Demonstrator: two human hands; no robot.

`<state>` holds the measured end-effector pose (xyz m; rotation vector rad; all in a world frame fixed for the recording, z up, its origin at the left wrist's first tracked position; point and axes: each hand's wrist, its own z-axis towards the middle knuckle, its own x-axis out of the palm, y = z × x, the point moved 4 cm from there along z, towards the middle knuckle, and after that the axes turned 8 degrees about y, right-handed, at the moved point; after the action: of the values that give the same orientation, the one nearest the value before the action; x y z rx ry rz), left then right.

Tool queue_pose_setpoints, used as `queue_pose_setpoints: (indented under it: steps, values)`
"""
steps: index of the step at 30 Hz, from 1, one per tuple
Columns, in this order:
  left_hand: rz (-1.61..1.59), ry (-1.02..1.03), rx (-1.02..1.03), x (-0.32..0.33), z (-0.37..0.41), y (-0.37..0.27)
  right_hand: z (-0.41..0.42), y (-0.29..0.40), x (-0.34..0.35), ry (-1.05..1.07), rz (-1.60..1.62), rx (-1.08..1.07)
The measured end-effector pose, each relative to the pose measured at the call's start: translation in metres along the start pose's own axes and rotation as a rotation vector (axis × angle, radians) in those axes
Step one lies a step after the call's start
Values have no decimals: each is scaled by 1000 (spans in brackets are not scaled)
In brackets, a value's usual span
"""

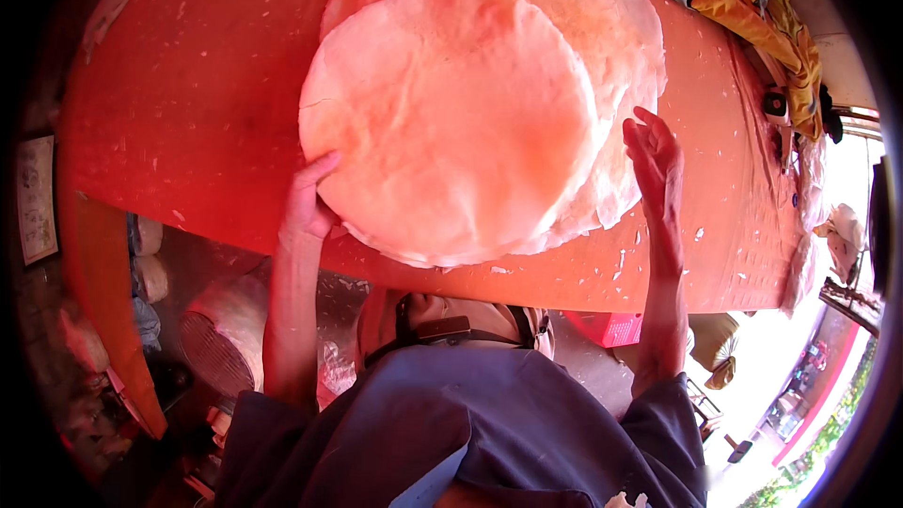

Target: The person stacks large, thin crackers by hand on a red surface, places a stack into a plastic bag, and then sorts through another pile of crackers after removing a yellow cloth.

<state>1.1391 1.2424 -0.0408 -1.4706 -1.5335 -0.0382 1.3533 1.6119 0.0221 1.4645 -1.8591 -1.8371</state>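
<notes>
A pile of large, thin round flatbread sheets (451, 120) lies on the red-lit table, its top round offset towards the left over wider, ragged-edged ones. At the pile's lower left edge, my left hand (314, 194) grips the rim, thumb on top and the other fingers partly hidden beneath. My right hand (655, 155) is just off the right edge of the pile, fingers bent and apart, with nothing held in it.
White flakes dot the table (197, 106). A yellow patterned cloth (769, 21) lies along its far right edge. Below the table are a ribbed round container (219, 349) at left and a pink perforated basket (621, 329). Clear plastic (811, 190) hangs at the right.
</notes>
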Motion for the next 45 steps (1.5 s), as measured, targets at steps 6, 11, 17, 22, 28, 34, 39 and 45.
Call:
queue_pose_setpoints:
  steps: [6, 11, 17, 22, 28, 34, 39, 45]
  values:
    - [69, -162, 78, -64, 14, 6, 53, -1, 57, 253, 130, 36]
    - [37, -320, 147, -39, 17, 25, 71, 1, 75, 258, 130, -6]
    - [224, -201, 184, -33, 12, 24, 107, 17, 59, -52, -608, -129]
    - [272, -84, 172, -38, -7, 35, 140, 51, 79, 134, -382, -349]
    - [215, -36, 223, -45, -9, 7, 163, 56, 100, 480, -476, 74]
    - [-32, -40, 230, -80, -14, 7, 144, 51, 111, 608, -352, 102]
    - [218, -85, 203, -60, -23, 19, 165, 39, 118, 475, -140, -11]
    - [-214, -10, 428, -58, -36, -8, 90, 76, 117, 568, 115, -178]
